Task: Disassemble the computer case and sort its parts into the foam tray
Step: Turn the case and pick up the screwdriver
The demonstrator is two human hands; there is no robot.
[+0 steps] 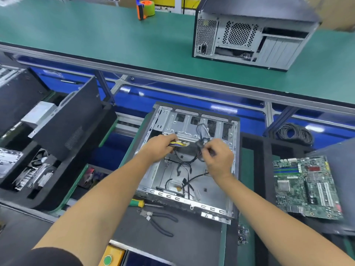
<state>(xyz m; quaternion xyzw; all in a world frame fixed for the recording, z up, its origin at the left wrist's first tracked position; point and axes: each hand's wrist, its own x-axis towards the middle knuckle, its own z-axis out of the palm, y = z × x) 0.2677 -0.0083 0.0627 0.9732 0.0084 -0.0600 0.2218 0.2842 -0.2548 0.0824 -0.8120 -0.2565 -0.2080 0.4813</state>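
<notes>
The desk (192,239) in front of me carries the open computer case (192,166), which lies on its side at the middle with its bare metal floor facing up and loose black cables (184,169) trailing across it. Behind it, on the far green bench (96,35), a second closed case (249,33) stands near the right end, and an orange and green tape dispenser (146,8) sits at the far edge. To my left, the black foam tray (44,196) holds a dark side panel (76,120) leaning upright, a silver drive bracket (38,116) and a cooler fan (40,158) in separate pockets. At the right edge of the desk, a green motherboard (307,187) lies flat on more black foam, with a coil of black cable (294,133) beyond it.

My left hand (161,146) is over the case, fingers curled round a bundle of yellow and purple wires with a white connector (178,144). My right hand (219,158), just beside it, pinches a grey and black cable (201,131) that loops up toward the back wall of the case.

Along the near edge of the case lie a screwdriver (137,202) with a green and yellow handle and black-handled pliers (159,219), close together. A small heap of screws (243,234) sits near the case's front right corner.
</notes>
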